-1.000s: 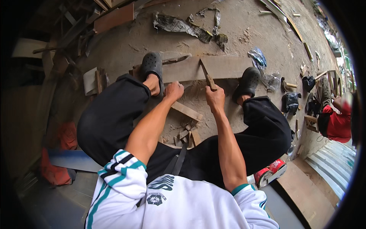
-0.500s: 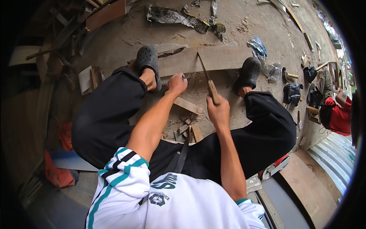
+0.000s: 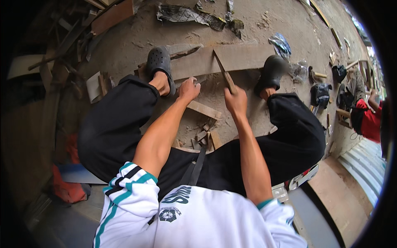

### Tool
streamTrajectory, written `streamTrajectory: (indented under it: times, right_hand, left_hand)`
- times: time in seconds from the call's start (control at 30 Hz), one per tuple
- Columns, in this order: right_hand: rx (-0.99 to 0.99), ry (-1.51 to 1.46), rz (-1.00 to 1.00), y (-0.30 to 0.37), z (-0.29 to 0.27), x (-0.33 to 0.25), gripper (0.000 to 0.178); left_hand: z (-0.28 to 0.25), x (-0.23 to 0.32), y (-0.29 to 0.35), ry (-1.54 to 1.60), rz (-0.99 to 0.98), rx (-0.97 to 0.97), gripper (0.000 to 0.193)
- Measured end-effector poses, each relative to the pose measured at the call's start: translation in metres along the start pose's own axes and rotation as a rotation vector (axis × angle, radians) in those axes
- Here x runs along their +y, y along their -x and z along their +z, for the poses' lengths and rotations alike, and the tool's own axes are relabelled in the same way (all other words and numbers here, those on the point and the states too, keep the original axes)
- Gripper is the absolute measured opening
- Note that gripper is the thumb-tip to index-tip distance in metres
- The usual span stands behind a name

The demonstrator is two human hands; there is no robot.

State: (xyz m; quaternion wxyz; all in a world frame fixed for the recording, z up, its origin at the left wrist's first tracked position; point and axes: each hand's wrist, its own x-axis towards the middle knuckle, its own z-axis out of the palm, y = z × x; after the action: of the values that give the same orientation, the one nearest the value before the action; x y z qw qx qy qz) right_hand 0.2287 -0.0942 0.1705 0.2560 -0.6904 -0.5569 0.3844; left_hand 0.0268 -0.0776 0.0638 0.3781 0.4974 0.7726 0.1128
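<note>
A handsaw with a wooden handle lies across a long brown board, its narrow blade slanting down into the board. My right hand is wrapped around the saw's handle, on the near side of the board. To the left, my left hand is closed close to the board's near edge, its fingers curled; whether it grips anything is hidden. My dark clogs rest at the two ends of the board.
Wood offcuts lie on the dirt floor between my legs. Crumpled plastic and a torn sheet lie beyond the board. Scrap wood is heaped at far left. A person in red is at the right edge.
My right hand has moved forward with the saw, and less of the blade shows on the near side. My left hand stays near the board's edge.
</note>
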Motion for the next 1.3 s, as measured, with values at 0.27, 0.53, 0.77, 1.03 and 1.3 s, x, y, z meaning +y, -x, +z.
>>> streamTrajectory:
  times: [0.27, 0.53, 0.77, 1.03, 1.3]
  right_hand:
    - [-0.042, -0.066, -0.005, 0.034, -0.005, -0.003, 0.022]
    - [0.007, -0.147, -0.065, 0.059, -0.005, 0.015, 0.024]
    - [-0.007, 0.016, 0.014, 0.027, 0.016, 0.024, 0.020]
    - [-0.004, 0.055, 0.026, 0.009, 0.017, -0.001, 0.024]
    - [0.019, -0.131, 0.001, 0.033, -0.006, 0.006, 0.024]
  left_hand:
    - [0.002, -0.002, -0.023, -0.009, -0.061, -0.017, 0.041]
    - [-0.006, -0.006, -0.029, -0.057, -0.076, -0.011, 0.039]
    - [0.005, -0.002, -0.028, -0.165, -0.087, -0.057, 0.035]
    - [0.010, 0.020, -0.028, -0.139, -0.057, 0.001, 0.026]
    - [-0.008, -0.013, -0.022, -0.124, -0.059, 0.075, 0.030]
